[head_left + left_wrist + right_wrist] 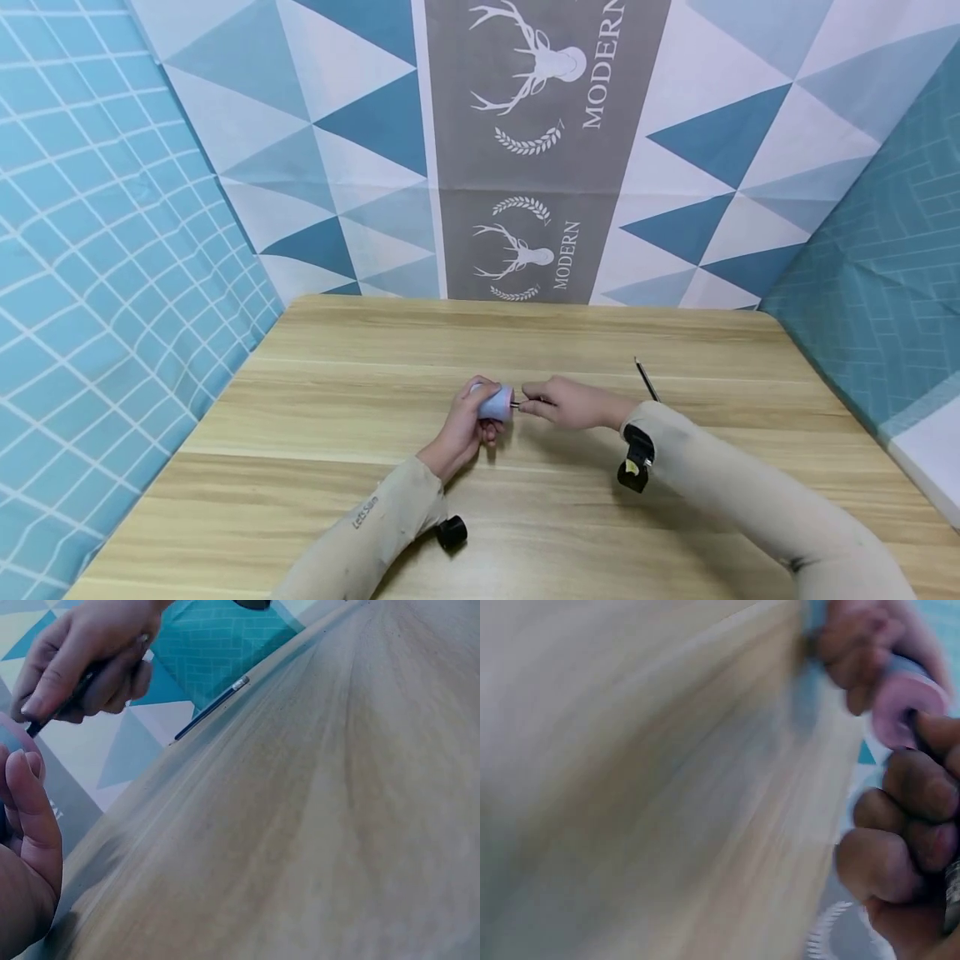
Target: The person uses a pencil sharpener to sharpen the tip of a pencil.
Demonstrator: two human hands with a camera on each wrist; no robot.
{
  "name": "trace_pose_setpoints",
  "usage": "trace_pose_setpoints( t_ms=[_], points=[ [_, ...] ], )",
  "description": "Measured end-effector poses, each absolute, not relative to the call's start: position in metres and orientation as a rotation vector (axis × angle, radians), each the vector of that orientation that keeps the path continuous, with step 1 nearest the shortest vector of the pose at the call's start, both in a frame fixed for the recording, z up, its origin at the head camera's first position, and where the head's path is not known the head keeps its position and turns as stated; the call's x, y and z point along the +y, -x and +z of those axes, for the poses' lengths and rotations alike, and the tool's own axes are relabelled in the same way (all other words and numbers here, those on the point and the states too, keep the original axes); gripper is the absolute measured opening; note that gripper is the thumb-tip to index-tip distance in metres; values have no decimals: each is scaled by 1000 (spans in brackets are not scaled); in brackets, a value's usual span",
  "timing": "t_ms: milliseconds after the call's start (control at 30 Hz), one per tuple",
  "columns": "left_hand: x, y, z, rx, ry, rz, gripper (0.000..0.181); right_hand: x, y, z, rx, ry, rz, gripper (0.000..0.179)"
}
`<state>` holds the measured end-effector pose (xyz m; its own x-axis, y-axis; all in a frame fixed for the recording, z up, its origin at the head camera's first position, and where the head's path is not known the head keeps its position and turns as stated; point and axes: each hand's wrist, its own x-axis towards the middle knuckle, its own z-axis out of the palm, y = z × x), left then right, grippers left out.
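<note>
A small light-blue cylinder with a pink end, which looks like a pencil sharpener (495, 404), lies in my left hand (462, 423) above the table. My left fingers and thumb curl round its body. Its pink face, with a hole in the middle, shows in the right wrist view. My right hand (573, 404) grips a dark pencil (924, 741), whose front end sits in that hole. The pencil's tip is hidden inside. Pale lettering runs along its shaft in the right wrist view, which is partly blurred.
A second dark pencil (647, 379) lies on the wooden table (337, 417) beyond my right wrist; the left wrist view shows its light end. Patterned cloth (375, 150) hangs behind the table, with blue cloth on both sides.
</note>
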<state>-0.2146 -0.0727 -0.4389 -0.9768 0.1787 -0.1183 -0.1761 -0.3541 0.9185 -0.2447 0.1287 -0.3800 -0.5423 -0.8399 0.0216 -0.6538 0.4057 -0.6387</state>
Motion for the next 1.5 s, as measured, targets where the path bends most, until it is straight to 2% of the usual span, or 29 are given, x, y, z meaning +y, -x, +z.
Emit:
trace_pose_setpoints(
  t_ms=[167,267,633,867,1000,1500],
  points=[
    [-73,213,-437,1659,-59,2425,10,134,250,-381,1852,685,-1208,32],
    [-72,212,-436,1662,-74,2430,7,137,252,-384,1644,548,-1278,33],
    [-74,212,-436,1665,-105,2415,7,140,254,-378,1973,730,-1154,39],
    [-74,215,-439,1644,-93,2441,8,154,251,-376,2085,859,-1196,31],
    [-74,215,-440,1633,-95,2447,6,156,249,-380,2026,917,-1202,34],
    [-73,212,-439,1670,-184,2364,5,162,246,-384,1817,852,-1268,41]
  ],
)
